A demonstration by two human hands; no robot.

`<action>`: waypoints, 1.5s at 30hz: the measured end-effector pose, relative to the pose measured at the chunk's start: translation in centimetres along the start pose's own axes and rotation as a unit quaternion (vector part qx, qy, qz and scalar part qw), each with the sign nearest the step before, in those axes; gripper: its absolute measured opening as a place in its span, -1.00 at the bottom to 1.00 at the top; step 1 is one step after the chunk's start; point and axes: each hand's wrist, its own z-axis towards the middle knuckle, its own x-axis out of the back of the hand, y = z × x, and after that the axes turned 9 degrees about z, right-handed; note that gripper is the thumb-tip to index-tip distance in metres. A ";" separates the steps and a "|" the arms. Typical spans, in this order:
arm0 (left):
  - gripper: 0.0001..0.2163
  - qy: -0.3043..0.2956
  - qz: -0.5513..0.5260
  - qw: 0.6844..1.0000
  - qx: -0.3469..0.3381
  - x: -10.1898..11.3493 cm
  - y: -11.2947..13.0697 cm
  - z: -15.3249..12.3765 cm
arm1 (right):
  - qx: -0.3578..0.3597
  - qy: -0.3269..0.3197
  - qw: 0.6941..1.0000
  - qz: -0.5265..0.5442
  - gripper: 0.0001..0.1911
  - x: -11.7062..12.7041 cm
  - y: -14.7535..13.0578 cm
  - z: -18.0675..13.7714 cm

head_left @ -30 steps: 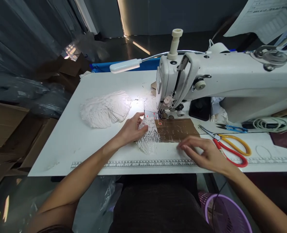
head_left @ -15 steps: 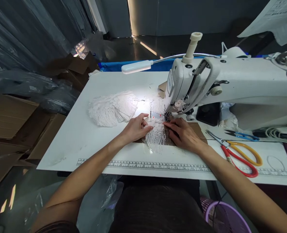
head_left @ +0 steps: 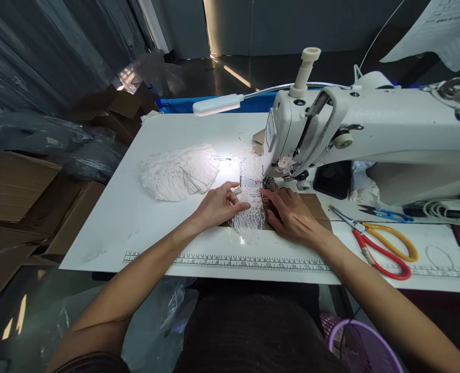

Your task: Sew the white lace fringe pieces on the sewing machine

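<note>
Lace piece (head_left: 249, 223): flat, just before the sewing machine needle (head_left: 268, 182).
Left hand (head_left: 218, 207): spread flat; I press the lace left of the needle.
Right hand (head_left: 292, 217): flat, gripping nothing, fingertips beside the needle.
Risk: a pricked fingertip; uneven pressure may skew the lace.

Your lace piece (head_left: 249, 221) is white openwork cloth, rough-looking. Your bench (head_left: 137, 223) is smooth white with a slight sheen, the sewing machine (head_left: 393, 134) glossy white, the scissors (head_left: 356, 232) metal-bladed with shiny plastic handles.
</note>
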 end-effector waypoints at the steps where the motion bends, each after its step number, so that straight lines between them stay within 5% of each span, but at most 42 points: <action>1: -0.38 -0.004 0.009 1.000 -0.003 0.0 -0.1 0.0 | 0.008 -0.008 1.000 -0.009 -0.46 0.1 -0.1 0.0; 10: -0.35 -0.021 0.019 1.000 0.010 0.2 0.1 -0.2 | 0.026 0.011 0.999 0.044 -0.63 0.2 0.4 -0.2; 22: -0.40 -0.037 0.027 0.998 0.031 0.5 0.4 -0.5 | 0.009 -0.002 1.000 0.015 -0.56 0.0 -0.3 -0.3; 30: -0.37 0.033 0.085 0.995 0.034 -0.5 0.8 -0.6 | 0.006 0.005 0.999 0.048 -0.49 0.2 -0.3 -0.1; 39: -0.40 -0.018 0.079 0.996 0.035 0.2 1.0 -0.7 | 0.008 0.002 1.000 0.008 -0.56 -0.1 -0.6 0.2; 45: -0.42 0.010 0.098 0.995 0.027 0.0 0.9 -0.9 | -0.002 0.011 1.000 0.028 -0.46 -0.1 -0.4 0.1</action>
